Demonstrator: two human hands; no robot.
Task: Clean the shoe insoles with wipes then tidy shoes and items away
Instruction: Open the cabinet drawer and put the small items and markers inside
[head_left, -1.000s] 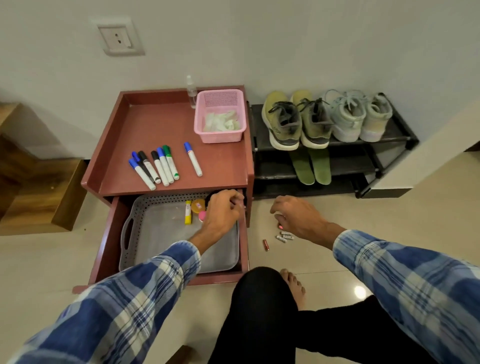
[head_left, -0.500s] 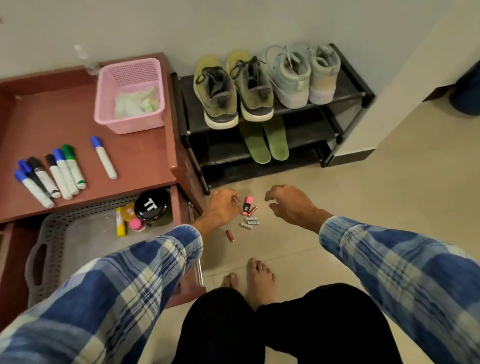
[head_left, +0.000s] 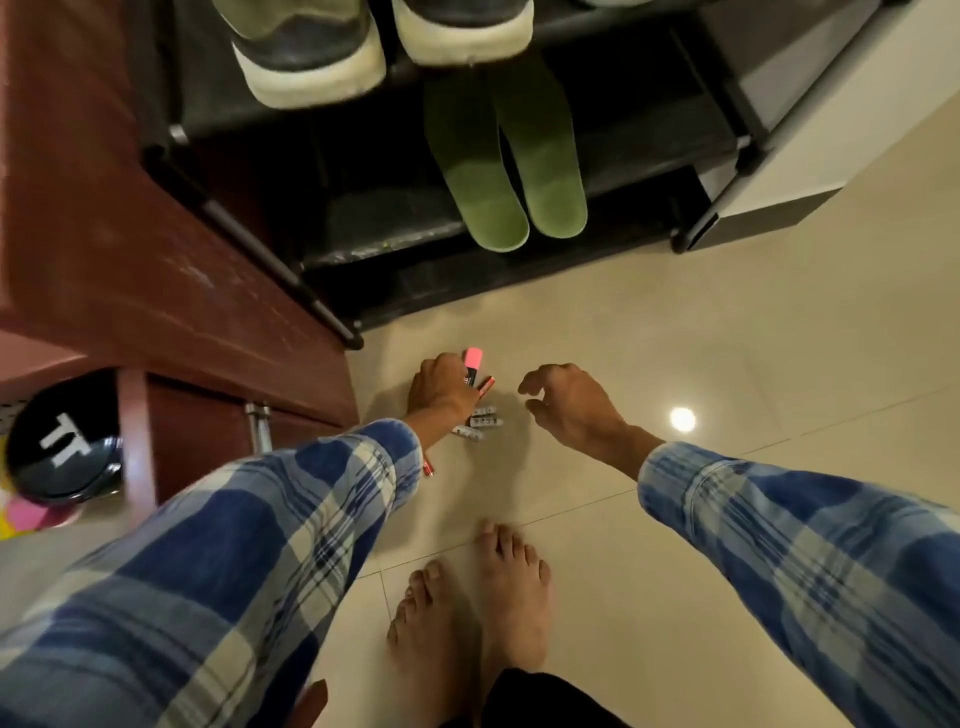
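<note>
Crouching over the floor (head_left: 675, 322), the person reaches toward a small heap of batteries (head_left: 480, 421) at mid-frame. Their left hand (head_left: 441, 387) is closed round a pink-capped highlighter (head_left: 472, 364) and sits right on the heap; the right hand (head_left: 566, 400) hovers just to the right of it, fingers spread and curled, holding nothing. Most batteries lie with long axes running left-right. Green insoles (head_left: 504, 182) rest on the shoe rack (head_left: 727, 156) above, well apart from both hands.
</note>
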